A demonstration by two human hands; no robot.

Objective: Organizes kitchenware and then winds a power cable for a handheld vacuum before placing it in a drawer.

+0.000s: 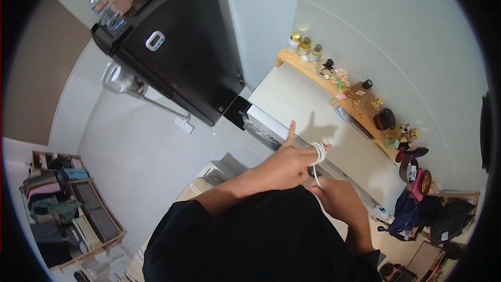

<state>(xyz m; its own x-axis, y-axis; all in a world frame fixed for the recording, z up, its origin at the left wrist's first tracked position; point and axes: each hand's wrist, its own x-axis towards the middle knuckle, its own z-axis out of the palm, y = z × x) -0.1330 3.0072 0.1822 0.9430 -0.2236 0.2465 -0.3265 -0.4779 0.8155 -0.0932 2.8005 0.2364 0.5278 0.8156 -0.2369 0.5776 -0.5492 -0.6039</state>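
Note:
White cord [319, 153] is wound in several loops around the outstretched fingers of my left hand [291, 162]. The thumb of that hand sticks out, away from the loops, and some of its other fingers are curled. From the loops one strand runs down to my right hand [339, 199], whose thumb and fingers pinch it. Below the pinch the cord continues along my black shirt [250, 239], and its far end is hidden. Both hands are in front of my body, over the near edge of a white tabletop [287, 90].
A wooden riser [307, 71] along the wall bears several perfume bottles [315, 53] and small flowers [341, 77]. Beside the table stands a black refrigerator [184, 58], with a stick vacuum [131, 82] next to it. Bags [407, 211] hang at right; a clothes rack [94, 211] stands at left.

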